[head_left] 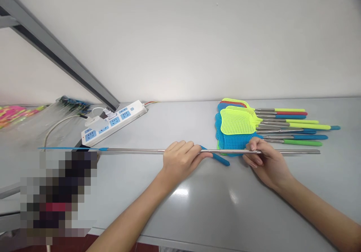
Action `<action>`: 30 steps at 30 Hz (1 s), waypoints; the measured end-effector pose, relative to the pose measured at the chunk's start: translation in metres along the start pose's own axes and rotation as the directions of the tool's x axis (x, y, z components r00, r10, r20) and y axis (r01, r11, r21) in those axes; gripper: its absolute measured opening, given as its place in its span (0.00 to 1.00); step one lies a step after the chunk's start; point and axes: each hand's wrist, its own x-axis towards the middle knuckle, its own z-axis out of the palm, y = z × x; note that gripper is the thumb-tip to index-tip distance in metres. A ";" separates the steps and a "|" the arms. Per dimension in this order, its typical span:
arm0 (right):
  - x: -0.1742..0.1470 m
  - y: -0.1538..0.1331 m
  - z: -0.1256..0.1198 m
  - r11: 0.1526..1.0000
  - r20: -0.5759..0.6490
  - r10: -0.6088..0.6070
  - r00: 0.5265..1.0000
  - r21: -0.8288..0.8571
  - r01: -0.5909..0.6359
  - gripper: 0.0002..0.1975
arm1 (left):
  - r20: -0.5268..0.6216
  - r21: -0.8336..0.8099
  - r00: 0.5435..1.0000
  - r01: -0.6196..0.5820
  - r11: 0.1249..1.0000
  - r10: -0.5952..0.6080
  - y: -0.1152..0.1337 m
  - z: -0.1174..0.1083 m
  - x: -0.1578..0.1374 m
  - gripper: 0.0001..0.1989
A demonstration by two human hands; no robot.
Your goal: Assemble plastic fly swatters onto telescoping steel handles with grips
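Note:
A telescopic fly swatter stretches level across the view: its metal rod is extended, and its blue head shows edge-on at the left. My left hand is closed around the middle of the rod. My right hand pinches the rod farther right, where its thicker end is bare metal. A blue handle sleeve slants behind the rod beside my left hand; whether that hand touches it I cannot tell. Behind my right hand lies a pile of fly swatters with yellow, blue, red and green parts.
A white power strip with plugs and a cable lies at the back left. Beyond a grey metal post are a clear plastic bag and colourful items. The grey table meets a pale wall. The lower left is pixelated.

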 end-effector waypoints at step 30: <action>0.008 -0.014 -0.015 0.984 -0.031 -0.125 0.992 -0.132 0.120 0.06 | -0.021 0.086 0.997 -0.076 0.993 0.078 -0.006 -0.006 0.004 0.17</action>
